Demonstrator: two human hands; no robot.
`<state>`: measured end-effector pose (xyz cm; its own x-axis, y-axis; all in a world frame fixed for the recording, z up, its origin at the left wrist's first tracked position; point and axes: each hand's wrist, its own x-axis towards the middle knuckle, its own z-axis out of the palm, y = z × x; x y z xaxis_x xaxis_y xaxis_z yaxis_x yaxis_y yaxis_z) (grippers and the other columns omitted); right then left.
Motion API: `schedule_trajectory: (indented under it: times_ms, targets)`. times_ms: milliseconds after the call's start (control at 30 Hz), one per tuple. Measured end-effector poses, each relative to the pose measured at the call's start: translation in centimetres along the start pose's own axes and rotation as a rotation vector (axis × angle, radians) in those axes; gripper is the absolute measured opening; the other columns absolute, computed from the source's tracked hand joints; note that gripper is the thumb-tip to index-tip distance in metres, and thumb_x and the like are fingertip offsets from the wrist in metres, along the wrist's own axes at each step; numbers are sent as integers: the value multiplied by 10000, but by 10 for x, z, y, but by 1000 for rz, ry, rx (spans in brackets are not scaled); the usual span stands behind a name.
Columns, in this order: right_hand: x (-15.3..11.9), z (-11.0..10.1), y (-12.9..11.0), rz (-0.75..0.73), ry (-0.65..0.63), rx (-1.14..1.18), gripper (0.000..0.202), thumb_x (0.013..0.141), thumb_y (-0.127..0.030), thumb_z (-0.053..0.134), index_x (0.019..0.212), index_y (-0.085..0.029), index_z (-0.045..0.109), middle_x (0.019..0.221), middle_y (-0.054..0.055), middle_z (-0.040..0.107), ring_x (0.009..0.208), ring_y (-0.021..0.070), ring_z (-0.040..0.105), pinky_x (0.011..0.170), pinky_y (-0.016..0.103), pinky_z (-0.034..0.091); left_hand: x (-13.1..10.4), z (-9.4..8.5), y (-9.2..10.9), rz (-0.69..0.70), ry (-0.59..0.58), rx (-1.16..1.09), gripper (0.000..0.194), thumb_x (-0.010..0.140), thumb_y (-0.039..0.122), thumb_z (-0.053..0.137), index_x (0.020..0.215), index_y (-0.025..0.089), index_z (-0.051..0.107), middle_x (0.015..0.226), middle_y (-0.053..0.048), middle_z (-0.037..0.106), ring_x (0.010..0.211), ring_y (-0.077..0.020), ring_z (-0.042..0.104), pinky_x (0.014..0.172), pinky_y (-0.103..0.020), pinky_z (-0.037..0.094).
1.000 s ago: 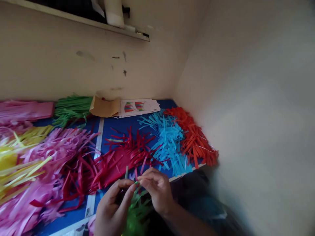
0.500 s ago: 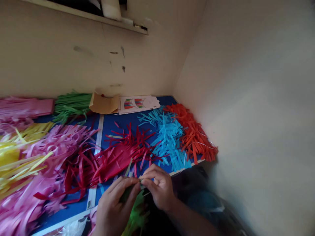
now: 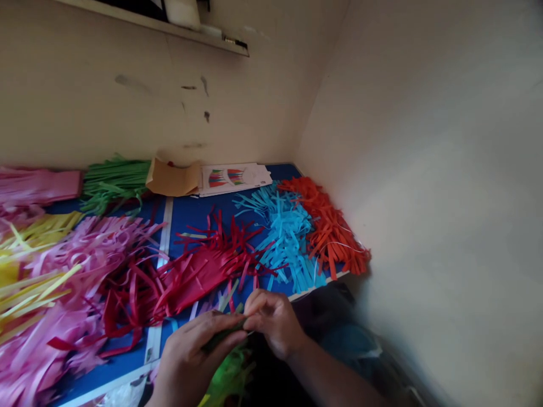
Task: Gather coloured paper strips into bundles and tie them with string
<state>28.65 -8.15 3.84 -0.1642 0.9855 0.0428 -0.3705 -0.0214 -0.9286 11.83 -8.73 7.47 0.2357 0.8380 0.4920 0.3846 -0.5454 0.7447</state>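
Observation:
My left hand [image 3: 186, 347] grips a green fringed paper tassel [image 3: 231, 370], its dark green upper end between thumb and fingers and its bright strips hanging below. My right hand [image 3: 275, 325] is closed in a pinch at the tip of that green end, touching my left fingertips. A short pale line, perhaps string, shows just under the pinch. Beyond my hands lies a heap of crimson fringed paper [image 3: 199, 274]. A blue fringe bundle [image 3: 286, 232] and an orange one [image 3: 333, 232] are farther right.
The blue table [image 3: 87, 376] has pale edging and meets the wall. Pink fringes [image 3: 106, 243], yellow strips [image 3: 34, 294] and a green bundle [image 3: 114, 181] cover the left. Brown card [image 3: 173, 178] and printed sheets [image 3: 237, 178] lie at the back. A shelf [image 3: 169, 27] hangs above.
My view has shifted slightly, so the table things sit a little farther left. Both hands have moved slightly lower, and my right fingers still pinch at the tassel's end.

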Motion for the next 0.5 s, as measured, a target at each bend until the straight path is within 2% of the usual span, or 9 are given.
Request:
schedule_trajectory:
  times_ms: [67,167,267,367,500]
  targets:
    - [-1,1,2,15,27,24,345,591,-416,910,596,-204,638,667,-18,606,646,127,568,637,251,468,1,0,-1,20,-9,-2,79,806,335,733,856,286,768,732,22,774,623,-123,733,592,-137,571]
    - [-3,-1,1,55,-8,77,395,569,-407,923,549,-200,587,634,-29,575,632,119,539,618,243,444,0,-1,-1,22,-72,-9,68,819,329,723,853,282,758,794,19,782,704,-129,747,668,-148,585]
    - [-4,-7,-3,28,-32,102,407,598,-415,911,543,-202,568,608,-34,551,615,118,519,602,245,427,-1,-2,-1,-2,-119,-14,61,835,322,705,840,269,735,793,23,780,714,-126,747,674,-145,585]
    - [-6,-12,-11,-88,-44,-24,312,673,-383,880,598,-210,631,646,-16,600,662,136,568,657,271,451,-2,1,0,38,-57,52,71,838,309,696,867,249,718,836,-4,780,772,-145,750,704,-177,597]
    - [-10,-15,-19,-174,-42,-88,232,737,-373,842,652,-226,682,704,7,674,723,174,645,716,322,507,-2,9,5,239,53,163,97,848,199,651,889,260,714,825,2,768,756,-138,736,910,-313,580]
